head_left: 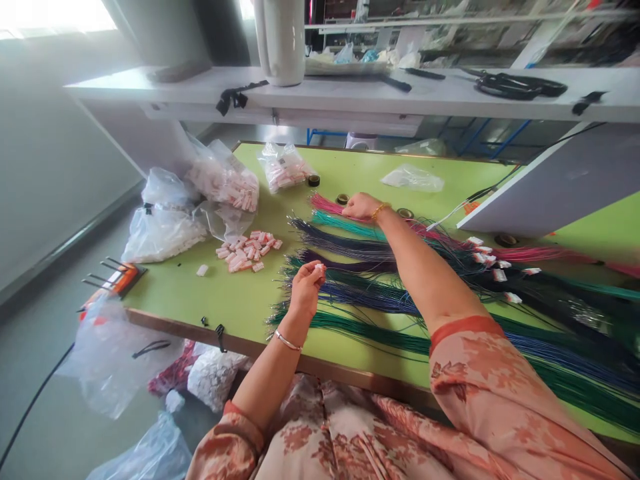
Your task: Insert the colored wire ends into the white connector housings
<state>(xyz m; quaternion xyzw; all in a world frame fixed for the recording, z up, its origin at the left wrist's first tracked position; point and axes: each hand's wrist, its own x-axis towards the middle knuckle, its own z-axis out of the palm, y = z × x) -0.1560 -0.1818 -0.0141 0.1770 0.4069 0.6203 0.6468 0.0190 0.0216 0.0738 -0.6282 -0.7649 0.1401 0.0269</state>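
Observation:
My left hand (306, 290) is closed, pinching a small white connector housing (320, 267) between thumb and fingers above the dark wires. Farther back, my right hand (362, 205) is closed over the bundle of pink wires (325, 203), its fingertips bent down onto them; how many wires it grips is hidden. Side by side below it lie teal wires (345, 224), black wires (345, 244), blue wires (365, 295) and green wires (360, 325), their metal-tipped ends pointing left. A heap of pale connector housings (247, 251) lies left of my hands, with one housing (202, 270) apart.
Plastic bags of housings (225, 180) stand at the back left. Tape rolls (313, 181) lie beyond the wires. White connectors (485, 253) are on wires at right. A shelf (350, 93) spans the back; an orange pronged holder (117, 283) sits at the left table edge.

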